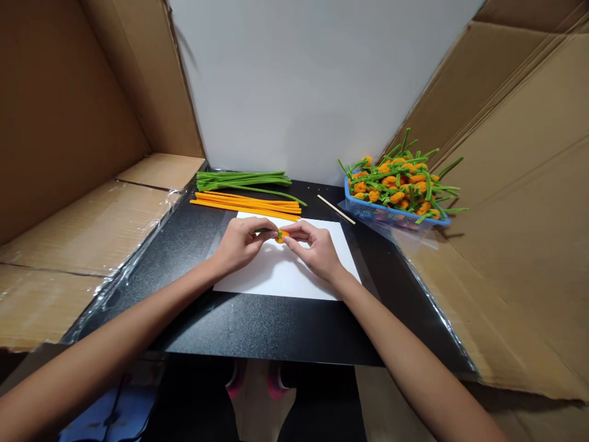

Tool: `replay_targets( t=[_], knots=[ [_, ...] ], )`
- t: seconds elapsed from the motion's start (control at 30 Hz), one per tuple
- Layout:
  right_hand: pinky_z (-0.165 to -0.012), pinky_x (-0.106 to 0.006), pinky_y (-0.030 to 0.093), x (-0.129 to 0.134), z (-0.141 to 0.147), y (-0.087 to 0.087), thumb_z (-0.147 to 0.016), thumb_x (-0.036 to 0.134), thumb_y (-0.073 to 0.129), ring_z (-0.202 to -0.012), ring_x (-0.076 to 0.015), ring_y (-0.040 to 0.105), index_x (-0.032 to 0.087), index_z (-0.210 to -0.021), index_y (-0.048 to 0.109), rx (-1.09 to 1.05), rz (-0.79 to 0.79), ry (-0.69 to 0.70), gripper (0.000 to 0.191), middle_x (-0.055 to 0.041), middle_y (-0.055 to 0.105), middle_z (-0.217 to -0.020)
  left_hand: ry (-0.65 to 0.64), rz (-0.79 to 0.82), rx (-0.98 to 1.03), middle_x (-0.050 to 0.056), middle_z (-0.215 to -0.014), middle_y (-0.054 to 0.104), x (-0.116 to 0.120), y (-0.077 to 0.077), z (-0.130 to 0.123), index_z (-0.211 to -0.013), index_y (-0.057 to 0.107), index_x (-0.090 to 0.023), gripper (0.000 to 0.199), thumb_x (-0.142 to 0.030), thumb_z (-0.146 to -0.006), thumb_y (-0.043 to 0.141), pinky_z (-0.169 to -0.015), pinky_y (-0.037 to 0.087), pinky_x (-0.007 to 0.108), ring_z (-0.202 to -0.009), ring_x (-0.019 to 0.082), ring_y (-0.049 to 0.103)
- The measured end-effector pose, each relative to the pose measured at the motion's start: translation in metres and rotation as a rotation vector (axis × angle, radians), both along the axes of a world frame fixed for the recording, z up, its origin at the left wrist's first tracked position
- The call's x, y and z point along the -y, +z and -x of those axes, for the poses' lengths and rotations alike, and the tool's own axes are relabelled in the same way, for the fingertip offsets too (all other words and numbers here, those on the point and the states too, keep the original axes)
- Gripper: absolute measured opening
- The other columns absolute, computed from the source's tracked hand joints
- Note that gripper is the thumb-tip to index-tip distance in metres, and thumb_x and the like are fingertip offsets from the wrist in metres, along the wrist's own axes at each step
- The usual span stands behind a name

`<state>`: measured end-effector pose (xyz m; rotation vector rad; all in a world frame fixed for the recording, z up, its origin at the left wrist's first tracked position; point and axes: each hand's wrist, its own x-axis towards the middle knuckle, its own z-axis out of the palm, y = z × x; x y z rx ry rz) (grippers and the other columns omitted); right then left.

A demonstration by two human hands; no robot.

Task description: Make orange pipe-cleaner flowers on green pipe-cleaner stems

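Observation:
Above a white sheet of paper, a small orange pipe-cleaner pumpkin with a bit of green on it is pinched between my two hands. My left hand grips its left side and green stem, thumb and forefinger pressed together. From the other side, my right hand holds the orange body between thumb and fingers. Part of the green stem is covered by the left fingers. Just beyond the hands lie a row of orange pipe cleaners and a bundle of green pipe cleaners.
At the back right, a blue basket is heaped with orange and green pipe-cleaner pieces. A thin wooden stick lies on the black table. Cardboard walls flank both sides, with a white wall behind.

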<state>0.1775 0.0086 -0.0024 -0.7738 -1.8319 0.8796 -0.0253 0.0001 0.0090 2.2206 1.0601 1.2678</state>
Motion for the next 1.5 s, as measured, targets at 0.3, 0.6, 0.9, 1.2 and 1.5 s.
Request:
replay_targets(
  t=[0.3, 0.6, 0.9, 1.2, 1.5],
  knots=[
    [-0.08, -0.029, 0.063, 0.002, 0.001, 0.001, -0.091, 0.028, 0.061, -0.081, -0.0165, 0.075, 0.02, -0.102, 0.069, 0.106, -0.214, -0.102, 0.017, -0.0043, 0.076, -0.099, -0.023, 0.127, 0.095, 0.005, -0.087, 0.075, 0.0, 0.002, 0.0, -0.088, 0.075, -0.017, 0.015, -0.027, -0.088, 0.064, -0.071, 0.05, 0.025, -0.078, 0.017, 0.069],
    [-0.081, -0.034, 0.063, 0.004, 0.009, -0.001, -0.092, 0.03, 0.059, -0.078, -0.018, 0.074, 0.021, -0.099, 0.068, 0.111, -0.245, -0.23, 0.014, -0.0047, 0.076, -0.094, 0.104, 0.325, 0.311, 0.007, -0.081, 0.074, 0.005, -0.003, -0.016, -0.081, 0.074, -0.014, 0.026, -0.04, -0.083, 0.07, -0.06, 0.052, 0.024, -0.074, 0.018, 0.068],
    [-0.081, -0.032, 0.061, 0.003, 0.008, -0.001, -0.087, 0.03, 0.065, -0.094, -0.0186, 0.07, 0.021, -0.097, 0.06, 0.062, -0.07, -0.09, 0.015, -0.0049, 0.07, -0.101, 0.186, 0.146, 0.164, 0.004, -0.08, 0.075, 0.01, -0.005, -0.016, -0.081, 0.074, -0.017, 0.014, -0.028, -0.085, 0.067, -0.062, 0.049, 0.024, -0.071, 0.016, 0.068],
    [-0.082, -0.032, 0.059, 0.0, 0.003, -0.002, -0.084, 0.024, 0.067, -0.093, -0.017, 0.068, 0.025, -0.105, 0.065, 0.004, -0.072, -0.039, 0.022, -0.0017, 0.071, -0.1, 0.093, -0.019, 0.016, 0.001, -0.077, 0.074, 0.017, 0.004, -0.015, -0.085, 0.07, -0.017, 0.009, -0.019, -0.088, 0.062, -0.061, 0.043, 0.022, -0.063, 0.012, 0.063],
    [-0.077, -0.034, 0.062, 0.002, -0.002, 0.007, -0.084, 0.024, 0.067, -0.078, -0.0174, 0.071, 0.024, -0.098, 0.076, 0.119, -0.225, -0.112, 0.017, -0.0013, 0.077, -0.093, 0.031, 0.034, -0.007, 0.002, -0.078, 0.075, 0.015, 0.014, -0.009, -0.085, 0.071, -0.017, 0.012, -0.024, -0.089, 0.062, -0.061, 0.046, 0.022, -0.066, 0.013, 0.066]
  ],
)
